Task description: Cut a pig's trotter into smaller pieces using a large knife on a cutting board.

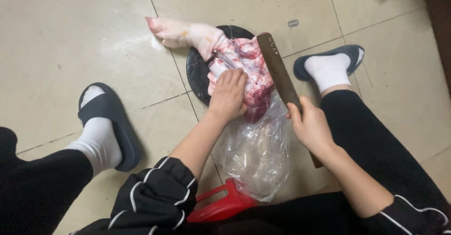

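Left hand (229, 95) lies palm down on the raw meat (244, 68), fingers together and slightly curled, pressing it onto the round black board (196, 70). No pinch, just a flat hold-down. Right hand (310, 124) is wrapped tight around the cleaver (278, 70) handle, thumb up along the blade's base; the blade runs up and away from that hand, its broad side lying against the right edge of the meat. The meat is a pale skin-on leg cut: the pink foot end sticks off the board's upper left, the red cut side faces up under the left hand. The board sits on the tiled floor (70, 51). A clear plastic bag (256, 155) lies crumpled just below the board, touching the meat's lower end. A red plastic stool (221, 207) is under the person, between feet in black slippers (115, 122).
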